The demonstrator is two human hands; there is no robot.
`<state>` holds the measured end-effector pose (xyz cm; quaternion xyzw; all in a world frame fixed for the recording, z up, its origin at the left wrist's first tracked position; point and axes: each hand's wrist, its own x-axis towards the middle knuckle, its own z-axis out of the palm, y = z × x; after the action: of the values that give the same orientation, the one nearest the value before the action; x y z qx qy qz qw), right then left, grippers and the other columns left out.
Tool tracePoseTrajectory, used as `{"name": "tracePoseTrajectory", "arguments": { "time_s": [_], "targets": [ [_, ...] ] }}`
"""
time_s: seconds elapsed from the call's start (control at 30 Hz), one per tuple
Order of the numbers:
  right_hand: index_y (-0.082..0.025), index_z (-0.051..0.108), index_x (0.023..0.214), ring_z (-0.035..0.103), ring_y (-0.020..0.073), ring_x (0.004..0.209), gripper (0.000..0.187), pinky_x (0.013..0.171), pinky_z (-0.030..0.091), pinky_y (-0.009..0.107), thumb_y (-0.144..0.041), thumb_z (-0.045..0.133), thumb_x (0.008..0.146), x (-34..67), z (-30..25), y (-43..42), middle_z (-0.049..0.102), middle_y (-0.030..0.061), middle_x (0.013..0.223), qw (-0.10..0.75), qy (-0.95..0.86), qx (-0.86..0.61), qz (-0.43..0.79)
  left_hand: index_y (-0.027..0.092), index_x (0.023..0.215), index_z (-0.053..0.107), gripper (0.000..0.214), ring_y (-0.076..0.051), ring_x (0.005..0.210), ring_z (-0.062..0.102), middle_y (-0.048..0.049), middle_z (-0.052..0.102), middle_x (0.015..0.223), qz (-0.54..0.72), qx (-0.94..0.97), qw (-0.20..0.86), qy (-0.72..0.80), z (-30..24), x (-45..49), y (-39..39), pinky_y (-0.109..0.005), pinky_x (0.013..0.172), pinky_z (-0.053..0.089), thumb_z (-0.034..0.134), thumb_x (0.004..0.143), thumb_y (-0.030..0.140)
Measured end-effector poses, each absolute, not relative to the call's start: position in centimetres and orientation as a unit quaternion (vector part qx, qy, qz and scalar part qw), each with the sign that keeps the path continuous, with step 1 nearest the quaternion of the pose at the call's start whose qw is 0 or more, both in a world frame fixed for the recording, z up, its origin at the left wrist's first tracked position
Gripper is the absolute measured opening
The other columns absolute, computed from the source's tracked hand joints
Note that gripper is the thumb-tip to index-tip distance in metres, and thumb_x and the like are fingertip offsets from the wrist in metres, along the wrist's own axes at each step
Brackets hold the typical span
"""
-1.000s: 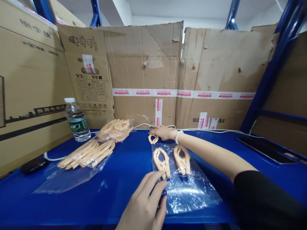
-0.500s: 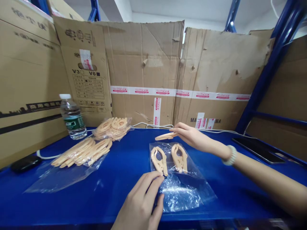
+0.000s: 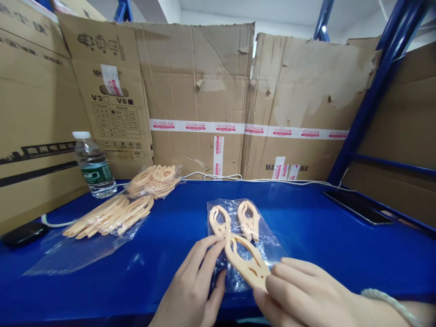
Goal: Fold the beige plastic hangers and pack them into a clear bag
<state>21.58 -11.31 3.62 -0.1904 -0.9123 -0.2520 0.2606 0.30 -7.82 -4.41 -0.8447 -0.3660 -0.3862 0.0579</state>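
Cardboard sheets (image 3: 197,91) line the blue desk's (image 3: 170,277) far side. Near centre, the right hand (image 3: 303,290) grips a beige hanger (image 3: 250,265) over a clear bag (image 3: 235,278); the left hand (image 3: 190,284) is at its far end, grasp unclear.

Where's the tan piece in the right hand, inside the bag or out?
Out. The right hand grips the tan piece over the clear bag, and no plastic shows covering it.

The held tan piece (image 3: 244,268) looks like smooth, dull plastic, the clear bag (image 3: 233,278) is shiny, crinkly plastic, and the cardboard (image 3: 190,102) (scuffed in spots) looks rough.
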Motion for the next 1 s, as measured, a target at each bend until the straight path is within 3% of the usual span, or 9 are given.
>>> {"name": "tracePoseTrajectory", "arguments": {
  "time_s": [0.2,0.3,0.37,0.43,0.53,0.63,0.87,1.0],
  "targets": [
    [-0.013,0.062,0.078,0.051,0.0172,0.058,0.023,0.050,0.041,0.030,-0.011,0.042,0.088,19.5,1.2,-7.2,0.058,0.0072,0.069,0.194,-0.922,-0.130,-0.308,0.014,0.129,0.042,0.044,-0.023,0.115,0.054,-0.0137,0.054,0.121,-0.392,-0.839,0.063,-0.372,-4.3,0.2,-8.0,-0.033,0.095,0.051,0.047,0.086,0.010],
    [-0.005,0.063,0.096,0.057,0.0222,0.074,0.022,0.061,0.048,0.034,-0.010,0.044,0.088,19.2,0.5,-6.6,0.063,0.0150,0.085,0.170,-0.907,-0.187,-0.338,0.015,0.129,0.042,0.044,-0.023,0.114,0.055,-0.0139,0.054,0.121,-0.392,-0.839,0.064,-0.373,-4.1,0.2,-8.1,-0.033,0.094,0.051,0.048,0.085,0.011],
    [-0.003,0.062,0.106,0.058,0.0234,0.078,0.026,0.066,0.050,0.036,-0.009,0.042,0.089,19.9,1.1,-7.4,0.064,0.0160,0.085,0.184,-0.908,-0.201,-0.317,0.016,0.128,0.043,0.043,-0.023,0.112,0.056,-0.0132,0.054,0.120,-0.392,-0.838,0.045,-0.377,-3.8,0.2,-8.2,-0.033,0.092,0.052,0.049,0.085,0.013],
    [-0.006,0.061,0.110,0.058,0.0230,0.078,0.029,0.068,0.050,0.037,-0.011,0.039,0.091,21.7,2.4,-8.6,0.065,0.0141,0.083,0.216,-0.913,-0.216,-0.269,0.020,0.122,0.046,0.038,-0.023,0.110,0.057,-0.0113,0.055,0.120,-0.389,-0.836,0.006,-0.387,-3.3,0.1,-8.5,-0.033,0.091,0.052,0.052,0.084,0.017],
    [-0.015,0.057,0.117,0.057,0.0215,0.084,0.033,0.068,0.050,0.033,-0.009,0.038,0.090,25.6,4.1,-9.5,0.065,0.0124,0.096,0.230,-0.908,-0.300,-0.177,0.023,0.105,0.050,0.024,-0.023,0.107,0.058,-0.0082,0.056,0.119,-0.375,-0.828,-0.056,-0.412,-2.3,-0.3,-9.0,-0.032,0.087,0.053,0.057,0.081,0.024],
    [-0.021,0.058,0.116,0.058,0.0213,0.090,0.031,0.071,0.051,0.032,-0.013,0.044,0.089,29.1,4.5,-8.8,0.064,0.0093,0.099,0.230,-0.898,-0.353,-0.128,0.023,0.097,0.050,0.019,-0.023,0.107,0.058,-0.0062,0.056,0.122,-0.354,-0.829,-0.090,-0.424,-1.1,-1.1,-9.1,-0.032,0.085,0.052,0.058,0.081,0.029],
    [-0.020,0.059,0.105,0.056,0.0189,0.089,0.020,0.076,0.048,0.032,-0.019,0.047,0.090,27.6,4.8,-8.5,0.063,0.0072,0.096,0.209,-0.910,-0.352,-0.070,0.023,0.110,0.055,0.027,-0.021,0.111,0.055,-0.0039,0.061,0.117,-0.270,-0.859,-0.127,-0.416,3.4,-1.8,-3.3,-0.036,0.098,0.042,0.041,0.092,0.037],
    [-0.017,0.061,0.098,0.055,0.0176,0.072,0.015,0.068,0.043,0.033,-0.026,0.052,0.090,22.9,2.4,-10.1,0.064,0.0043,0.080,0.200,-0.936,-0.238,-0.166,0.016,0.116,0.059,0.039,-0.024,0.114,0.055,-0.0090,0.062,0.121,-0.210,-0.873,-0.128,-0.420,3.6,-0.2,3.2,-0.036,0.100,0.038,0.040,0.089,0.038]
  ]
}}
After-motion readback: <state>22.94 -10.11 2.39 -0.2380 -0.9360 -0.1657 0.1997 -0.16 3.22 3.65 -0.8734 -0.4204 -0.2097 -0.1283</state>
